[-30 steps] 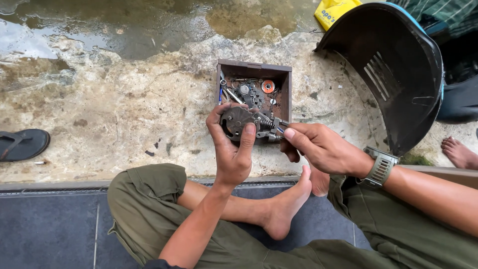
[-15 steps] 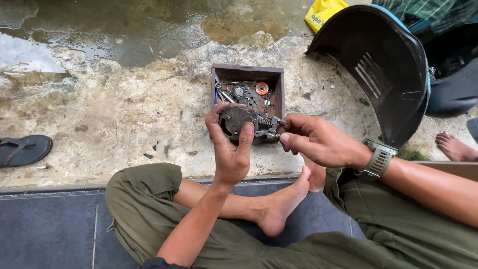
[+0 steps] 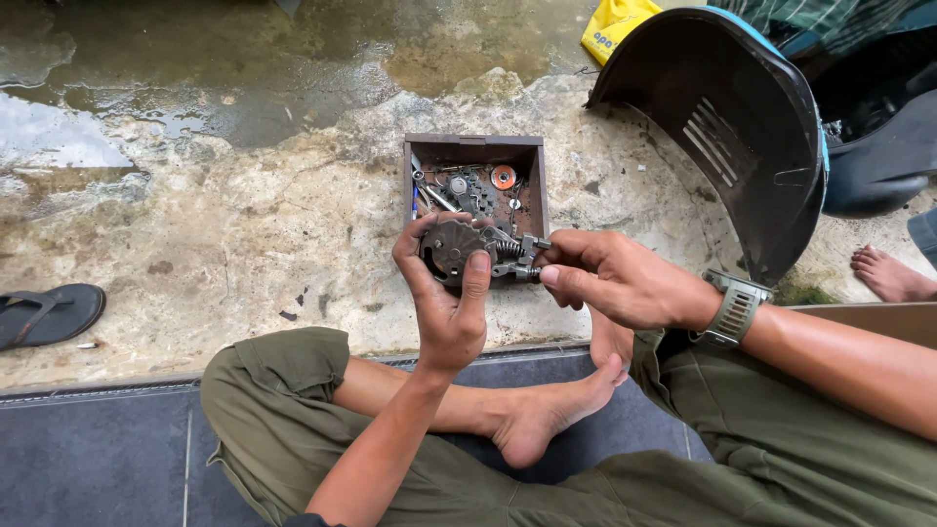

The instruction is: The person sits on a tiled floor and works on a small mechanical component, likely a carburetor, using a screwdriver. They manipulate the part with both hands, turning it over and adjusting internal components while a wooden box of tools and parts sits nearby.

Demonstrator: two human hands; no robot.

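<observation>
My left hand [image 3: 444,298] grips a round, dark metal part [image 3: 451,247] with a spring and a shaft sticking out to the right. My right hand [image 3: 620,281] pinches the metal end piece [image 3: 525,257] of that shaft between thumb and fingers. Both hands hover just in front of a small brown box [image 3: 475,146] that holds several small metal parts, tools and an orange ring. A green watch [image 3: 732,309] sits on my right wrist. I sit cross-legged in green trousers with bare feet.
A large black curved plastic cover [image 3: 722,127] stands at the right. A yellow bag [image 3: 615,24] lies at the top. A dark sandal [image 3: 49,312] rests at the left. Another person's bare foot [image 3: 888,273] shows at the right edge. The concrete ground is wet at the top.
My hands have stayed on the metal part with only small shifts. The view has tilted slightly, so the box now sits a little lower in the picture.
</observation>
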